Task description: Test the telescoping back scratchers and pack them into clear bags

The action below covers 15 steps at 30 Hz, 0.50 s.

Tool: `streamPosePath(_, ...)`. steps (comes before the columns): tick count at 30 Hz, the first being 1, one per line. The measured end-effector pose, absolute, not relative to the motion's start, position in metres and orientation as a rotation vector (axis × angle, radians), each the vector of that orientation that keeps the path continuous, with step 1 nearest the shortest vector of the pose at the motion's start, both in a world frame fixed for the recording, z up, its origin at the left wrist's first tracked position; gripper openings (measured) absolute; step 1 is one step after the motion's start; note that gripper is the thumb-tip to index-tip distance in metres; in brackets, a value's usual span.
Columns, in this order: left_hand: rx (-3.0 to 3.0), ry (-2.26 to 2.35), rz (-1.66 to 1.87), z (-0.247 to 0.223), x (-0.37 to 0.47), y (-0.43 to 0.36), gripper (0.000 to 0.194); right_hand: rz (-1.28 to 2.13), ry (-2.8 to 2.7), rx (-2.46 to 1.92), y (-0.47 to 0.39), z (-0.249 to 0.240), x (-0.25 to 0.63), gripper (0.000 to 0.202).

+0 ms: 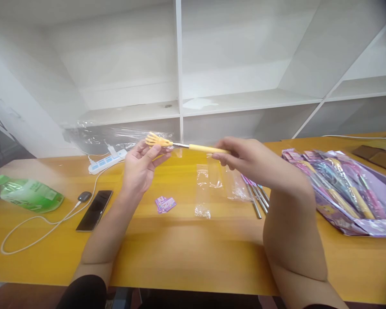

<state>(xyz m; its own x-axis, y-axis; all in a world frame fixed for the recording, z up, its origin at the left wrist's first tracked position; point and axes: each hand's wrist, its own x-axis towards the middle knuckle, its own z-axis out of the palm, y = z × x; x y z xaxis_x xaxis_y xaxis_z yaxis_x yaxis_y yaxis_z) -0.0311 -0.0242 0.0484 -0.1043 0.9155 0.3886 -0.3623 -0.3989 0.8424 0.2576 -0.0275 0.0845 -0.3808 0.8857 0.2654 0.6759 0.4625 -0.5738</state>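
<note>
A yellow back scratcher [204, 149] with a small hand-shaped head and a short metal rod is held level above the table. My left hand [141, 165] pinches its head, and clear plastic wrap [116, 134] stretches away to the left from there. The fingers of my right hand [241, 154] are closed round the end of the yellow handle. Beneath lie clear plastic sleeves [202, 193], a few small purple cards [165, 204] and several metal rods [256, 199], partly behind my right forearm.
At the right stands a purple box [369, 227] of wrapped back scratchers. On the left are a green bottle [32, 194], a black phone [94, 210], a white cable and a power strip [107, 161]. White shelving [180, 64] rises behind the table.
</note>
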Motion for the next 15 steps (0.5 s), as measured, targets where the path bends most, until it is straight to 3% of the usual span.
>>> streamPosePath(9,1.171,0.715,1.621,0.04,-0.023,-0.027,0.033,0.281,-2.159,-1.082,-0.029,0.078,0.239,0.023)
streamPosePath(15,1.245,0.662,1.648,0.037,-0.022,-0.025,0.03,0.326,-2.142,-1.031,-0.033,0.073,0.219,0.029)
